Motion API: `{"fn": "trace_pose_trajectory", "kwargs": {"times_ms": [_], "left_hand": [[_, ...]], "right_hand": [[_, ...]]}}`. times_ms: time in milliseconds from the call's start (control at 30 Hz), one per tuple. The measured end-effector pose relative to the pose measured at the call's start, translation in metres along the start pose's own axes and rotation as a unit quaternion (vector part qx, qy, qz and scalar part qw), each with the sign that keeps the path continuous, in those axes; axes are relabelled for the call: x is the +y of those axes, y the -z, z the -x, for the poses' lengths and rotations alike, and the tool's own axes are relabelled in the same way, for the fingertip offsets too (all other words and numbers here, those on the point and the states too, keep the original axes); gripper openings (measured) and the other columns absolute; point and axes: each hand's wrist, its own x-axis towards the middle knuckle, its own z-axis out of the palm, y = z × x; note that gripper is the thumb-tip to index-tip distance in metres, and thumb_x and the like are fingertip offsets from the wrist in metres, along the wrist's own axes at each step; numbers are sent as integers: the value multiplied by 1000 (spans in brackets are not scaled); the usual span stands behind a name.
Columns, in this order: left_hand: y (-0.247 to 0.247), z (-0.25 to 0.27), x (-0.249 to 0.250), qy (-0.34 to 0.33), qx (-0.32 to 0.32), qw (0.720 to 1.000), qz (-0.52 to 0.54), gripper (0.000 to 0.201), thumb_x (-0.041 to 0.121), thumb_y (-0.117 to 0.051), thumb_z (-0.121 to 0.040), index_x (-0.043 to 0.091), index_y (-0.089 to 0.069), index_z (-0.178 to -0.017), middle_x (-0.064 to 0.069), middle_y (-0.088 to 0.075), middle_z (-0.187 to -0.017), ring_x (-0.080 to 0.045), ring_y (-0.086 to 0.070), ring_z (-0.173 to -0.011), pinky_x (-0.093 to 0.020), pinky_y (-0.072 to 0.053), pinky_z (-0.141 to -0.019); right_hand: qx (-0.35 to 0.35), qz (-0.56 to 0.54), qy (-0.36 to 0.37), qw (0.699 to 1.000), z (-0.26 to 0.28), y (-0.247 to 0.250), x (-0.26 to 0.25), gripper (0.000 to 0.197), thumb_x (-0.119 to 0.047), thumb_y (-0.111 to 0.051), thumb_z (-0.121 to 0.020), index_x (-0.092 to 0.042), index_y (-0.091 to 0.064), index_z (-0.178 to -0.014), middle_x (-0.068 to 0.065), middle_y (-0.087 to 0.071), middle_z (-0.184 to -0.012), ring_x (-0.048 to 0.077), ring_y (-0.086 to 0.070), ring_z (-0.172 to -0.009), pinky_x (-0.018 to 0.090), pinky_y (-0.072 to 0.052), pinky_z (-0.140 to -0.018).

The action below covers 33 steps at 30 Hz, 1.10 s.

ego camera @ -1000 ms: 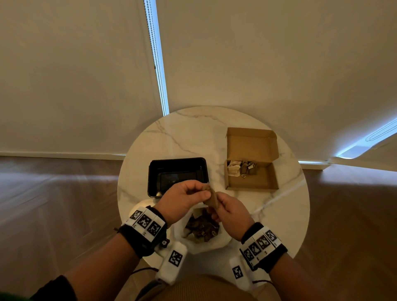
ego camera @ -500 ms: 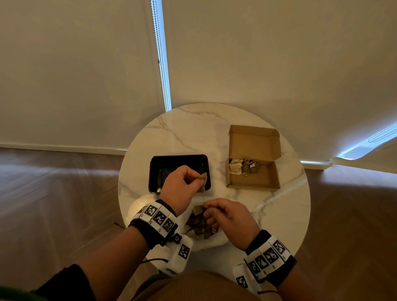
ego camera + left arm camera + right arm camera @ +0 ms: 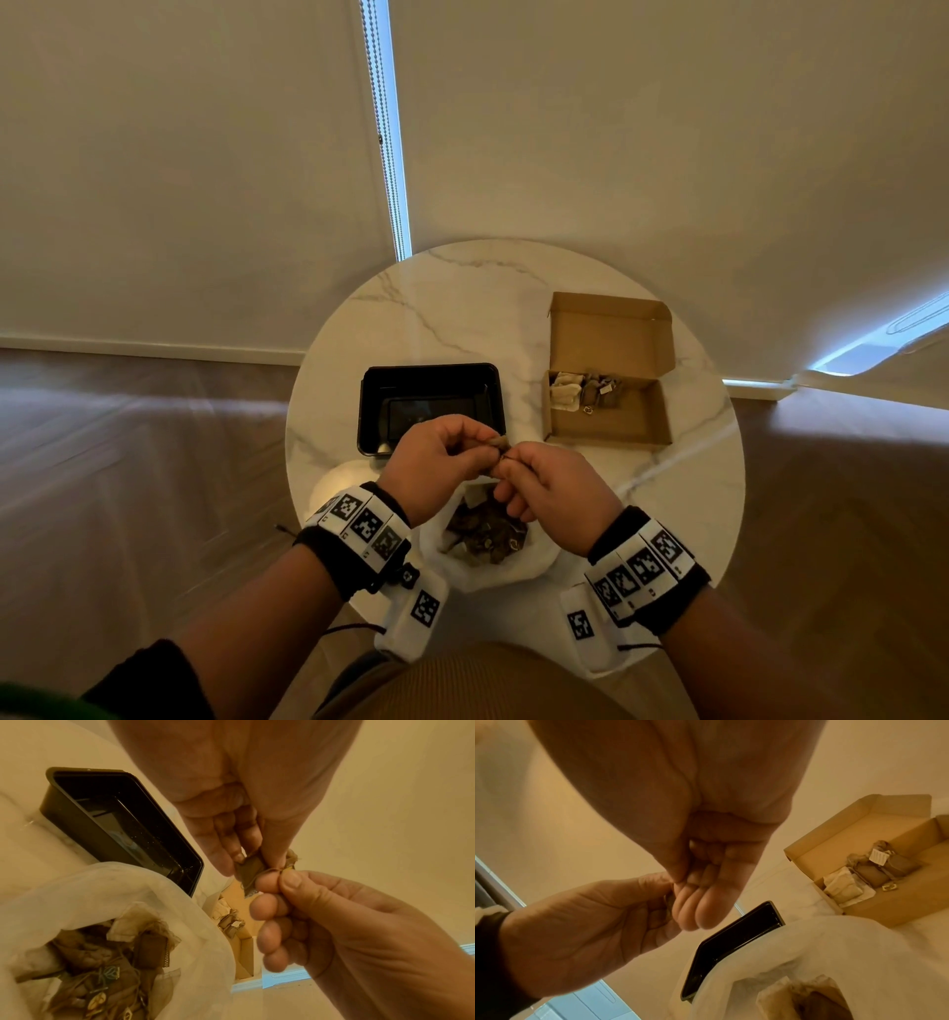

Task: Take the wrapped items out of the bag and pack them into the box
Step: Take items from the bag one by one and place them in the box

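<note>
Head view is showing a round marble table [image 3: 462,308] with pale veining, its far rim running close to the wall and its near rim lying at the person's lap. Both hands are hovering above the near part of the top, over the mouth of a soft white bag [image 3: 534,562] that is sitting at the near edge and sagging open around a heap of brown and cream wrapped items [image 3: 485,529]. Bare marble is lying between the hands and the cardboard box [image 3: 608,429], which is standing to the right with its lid flap folded back toward the wall; a few wrapped items are clustering along its far left inner side. A glossy black rectangular tray [image 3: 431,372] is standing left of the box, just beyond the hands.

The left hand [image 3: 436,470] is pinching a small brown paper-wrapped item [image 3: 250,871] between thumb and fingertips, the other fingers curling in. The right hand [image 3: 557,496] is pinching thin twine at the item's gathered end between thumb and forefinger, its remaining fingers curling loosely. In the left wrist view the item is looking flattish and matte, bound with the twine, its long axis running roughly from one hand toward the other, gathered end toward the right hand.
</note>
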Motion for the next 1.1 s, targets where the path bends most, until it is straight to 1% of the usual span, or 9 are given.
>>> {"fn": "trace_pose_trajectory", "kwargs": {"times_ms": [133,300,433,533,667,767,833,967,1100], "left_hand": [[2,1,-3,4,-18,1000,7,18,3,-77,-88,9,-76,-105,-5,-80,-93,-13,-75,-85,-23,-58,-76],[5,2,-5,24,-38,998,35,18,4,-78,-87,12,-75,-103,-10,-80,-95,-22,-76,-89,-38,-63,-84],[4,1,-4,32,-46,998,12,17,5,-78,-88,12,-75,-103,-8,-80,-92,-20,-76,-87,-40,-63,-84],[4,-1,-2,25,-40,999,-10,15,3,-74,-91,13,-75,-102,-8,-79,-91,-20,-76,-84,-40,-64,-82],[2,-1,0,-4,6,998,-60,15,6,-70,-93,18,-74,-102,-2,-79,-91,-19,-77,-84,-41,-64,-82],[9,5,-1,-1,36,997,-72,14,7,-67,-95,19,-73,-102,2,-78,-89,-14,-77,-82,-40,-64,-82],[15,14,-3,11,47,996,-75,14,7,-66,-95,17,-72,-103,2,-78,-89,-11,-76,-81,-38,-65,-81],[27,32,-15,37,53,995,-78,14,9,-68,-95,20,-72,-103,1,-75,-94,-15,-76,-82,-39,-65,-80],[32,48,-26,54,50,994,-82,16,9,-68,-96,24,-72,-101,0,-74,-96,-18,-77,-79,-42,-65,-80]], "right_hand": [[-35,45,-16,998,-2,5,-4,20,-27,-50,-105,-23,-69,-100,-4,-75,-84,14,-72,-69,34,-63,-67],[-62,96,-33,993,-3,12,-13,20,-29,-49,-106,-29,-66,-94,-2,-75,-82,17,-73,-69,27,-60,-62],[-73,164,-25,983,-4,15,-16,23,-32,-48,-106,-24,-67,-94,-2,-75,-83,15,-71,-66,23,-53,-59],[-56,150,-27,987,-5,12,-14,22,-37,-54,-103,-25,-69,-91,-4,-75,-79,10,-68,-61,21,-51,-57],[19,107,-22,994,-4,8,-2,21,-45,-66,-95,-26,-72,-89,-6,-73,-73,2,-65,-59,19,-51,-57],[7,117,-31,993,-3,-1,15,14,-35,-63,-98,-26,-73,-97,-8,-72,-79,-1,-63,-64,21,-53,-65],[-23,161,-28,986,-5,-17,28,16,-32,-59,-100,-27,-74,-104,-10,-72,-90,1,-63,-77,25,-55,-77],[-78,261,-13,962,-25,-58,50,24,-34,-54,-102,-25,-70,-118,-1,-65,-114,17,-62,-103,32,-51,-92],[-90,334,-42,937,-42,-88,63,31,-39,-55,-99,-22,-61,-124,5,-54,-129,29,-59,-114,43,-51,-98]]}}
